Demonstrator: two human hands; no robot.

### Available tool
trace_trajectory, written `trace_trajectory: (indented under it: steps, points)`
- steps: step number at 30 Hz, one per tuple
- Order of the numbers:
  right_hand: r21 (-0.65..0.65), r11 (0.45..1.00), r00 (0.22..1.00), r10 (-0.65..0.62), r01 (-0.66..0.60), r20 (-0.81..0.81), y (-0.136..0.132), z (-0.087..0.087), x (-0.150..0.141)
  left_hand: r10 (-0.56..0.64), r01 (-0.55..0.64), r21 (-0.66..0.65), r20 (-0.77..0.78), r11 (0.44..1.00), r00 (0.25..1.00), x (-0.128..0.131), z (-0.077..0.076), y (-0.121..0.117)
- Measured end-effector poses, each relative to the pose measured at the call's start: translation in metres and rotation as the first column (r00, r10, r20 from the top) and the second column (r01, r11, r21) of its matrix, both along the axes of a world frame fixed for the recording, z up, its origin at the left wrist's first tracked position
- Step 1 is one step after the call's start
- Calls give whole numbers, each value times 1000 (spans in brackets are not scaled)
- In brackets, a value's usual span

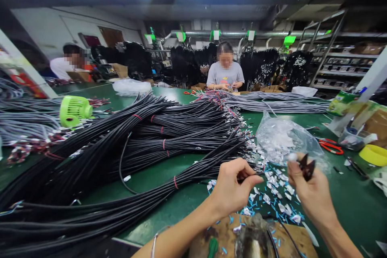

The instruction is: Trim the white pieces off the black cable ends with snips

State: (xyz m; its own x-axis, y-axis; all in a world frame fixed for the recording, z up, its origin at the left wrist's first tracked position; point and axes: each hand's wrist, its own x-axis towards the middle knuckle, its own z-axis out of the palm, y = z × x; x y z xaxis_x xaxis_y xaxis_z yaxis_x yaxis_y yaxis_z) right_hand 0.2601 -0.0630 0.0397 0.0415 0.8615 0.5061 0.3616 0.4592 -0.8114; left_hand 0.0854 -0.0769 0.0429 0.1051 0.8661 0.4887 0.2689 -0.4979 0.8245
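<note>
My left hand (232,185) is closed in a pinch at the near bundle of black cables (178,181), beside their stripped ends. A black cable's end shows at its fingertips, though the fingers hide most of it. To the right, my right hand (314,189) is wrapped round wire cutters (307,168), whose dark jaws stand apart and point up. A small blurred white piece (292,157) is at that hand's thumb. Between and below both hands lie white scraps (284,209) and short blue wire bits (256,205) on the green table.
More black cable bundles (193,125) tied with red bands fill the left. A clear plastic bag (290,137) holds white scraps. Orange-handled scissors (331,146) and a yellow tape roll (374,155) lie right; a green fan (75,111) stands left. One person (225,72) sits opposite.
</note>
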Motion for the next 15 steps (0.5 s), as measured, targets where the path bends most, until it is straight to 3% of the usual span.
trace_trajectory:
  steps: [3, 5, 8, 11, 13, 15]
  points:
    - [10, 982, 962, 183, -189, 203, -4, 6, -2, -35, 35, 6, -13, 999, 999, -2, 1, 1]
    - [-1, 968, 953, 247, -251, 178, -5, 6, -8, -41, 43, 52, -39, 998, 998, -3, 2, 1]
    - [-158, 924, 934, 329, -348, -139, -6, 0, -17, -31, 42, 125, -86, 991, 996, -6, 5, 3]
    - [-281, 801, 807, 372, -528, -458, -8, -8, -23, -78, 89, 107, -104, 990, 991, -10, 8, 6]
    - [-219, 846, 837, 380, -487, -394, -10, -10, -22, -134, 139, 44, -106, 989, 985, -10, 8, 6]
    - [-6, 954, 950, 298, -300, -90, -11, -9, -19, -146, 146, -14, -113, 989, 983, -7, 7, 5]
